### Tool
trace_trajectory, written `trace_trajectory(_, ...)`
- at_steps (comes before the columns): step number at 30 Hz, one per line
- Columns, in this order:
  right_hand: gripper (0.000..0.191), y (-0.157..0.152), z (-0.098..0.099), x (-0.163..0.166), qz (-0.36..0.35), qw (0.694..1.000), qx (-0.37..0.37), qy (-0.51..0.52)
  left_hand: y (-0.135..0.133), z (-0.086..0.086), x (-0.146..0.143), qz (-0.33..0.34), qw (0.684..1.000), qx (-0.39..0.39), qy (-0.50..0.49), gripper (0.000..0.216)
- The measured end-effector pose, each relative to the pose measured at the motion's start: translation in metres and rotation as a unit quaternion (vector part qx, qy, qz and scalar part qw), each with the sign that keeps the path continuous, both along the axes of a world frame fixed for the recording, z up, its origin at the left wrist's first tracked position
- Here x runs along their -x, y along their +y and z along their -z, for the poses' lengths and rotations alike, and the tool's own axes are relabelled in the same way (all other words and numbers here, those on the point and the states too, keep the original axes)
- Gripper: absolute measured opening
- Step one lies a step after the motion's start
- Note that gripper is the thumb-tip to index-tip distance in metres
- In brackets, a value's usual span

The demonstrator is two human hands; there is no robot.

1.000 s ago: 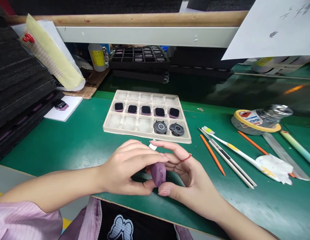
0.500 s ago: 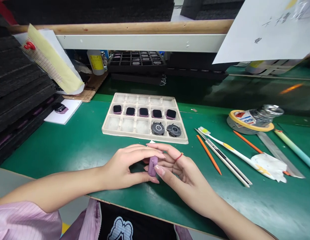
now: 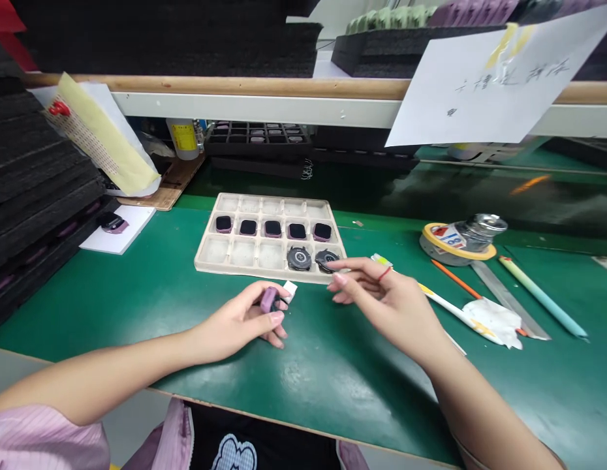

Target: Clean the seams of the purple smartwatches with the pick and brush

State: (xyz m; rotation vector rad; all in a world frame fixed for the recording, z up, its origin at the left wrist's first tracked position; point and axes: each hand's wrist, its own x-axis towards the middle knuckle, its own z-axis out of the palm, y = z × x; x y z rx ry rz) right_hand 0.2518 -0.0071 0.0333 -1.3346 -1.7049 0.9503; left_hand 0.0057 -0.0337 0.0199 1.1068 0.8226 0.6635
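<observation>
Between the thumb and fingers of my left hand [image 3: 249, 316] is a purple smartwatch body [image 3: 269, 299], tilted so its side edge faces me. A small white block [image 3: 290, 290] lies just beyond those fingertips. My right hand [image 3: 382, 297] holds nothing that I can see; its fingers are apart and reach left by the tray's front right corner. The pale plastic tray [image 3: 230, 269] has a middle row of purple square watch bodies [image 3: 273, 228]. Two round dark watch bodies [image 3: 299, 258] sit in its front row, the right one partly behind my right fingertips.
On the right lie a toothbrush [image 3: 445, 305], an orange stick [image 3: 455, 279], a steel ruler [image 3: 509, 300], a white cloth [image 3: 494, 320] and a tape roll [image 3: 445, 245] holding a metal-topped bottle. Another watch rests on a white pad [image 3: 122, 235] at left. A shelf [image 3: 264, 108] overhangs the back.
My right hand has let go of the purple smartwatch body and moved right and up, covering the craft knife. My left hand keeps the watch, now shifted left. The view has tilted and turned slightly.
</observation>
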Motion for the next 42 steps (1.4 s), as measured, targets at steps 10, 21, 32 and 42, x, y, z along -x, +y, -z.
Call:
trace_trajectory(10, 0.033, 0.011, 0.028, 0.026, -0.209, 0.926, -0.237, -0.208, 0.0, -0.004, -0.006, -0.061, 0.996, 0.068, -0.016, 0.039)
trace_trajectory(21, 0.013, 0.007, 0.03, 0.02, -0.108, 0.951, -0.233, -0.169, -0.011, -0.005, -0.003, 0.049, 0.974, -0.138, 0.174, 0.017)
trace_trajectory(32, 0.018, -0.033, 0.003, 0.046, -0.111, 0.952, -0.285, -0.025, -0.006, 0.001, -0.009, 0.044, 0.964, -0.199, 0.171, 0.018)
trace_trajectory(42, 0.02, -0.034, 0.007, 0.051, -0.132, 0.945, -0.299, -0.03, -0.005, 0.006, -0.01, 0.055, 0.961, -0.207, 0.176, 0.019)
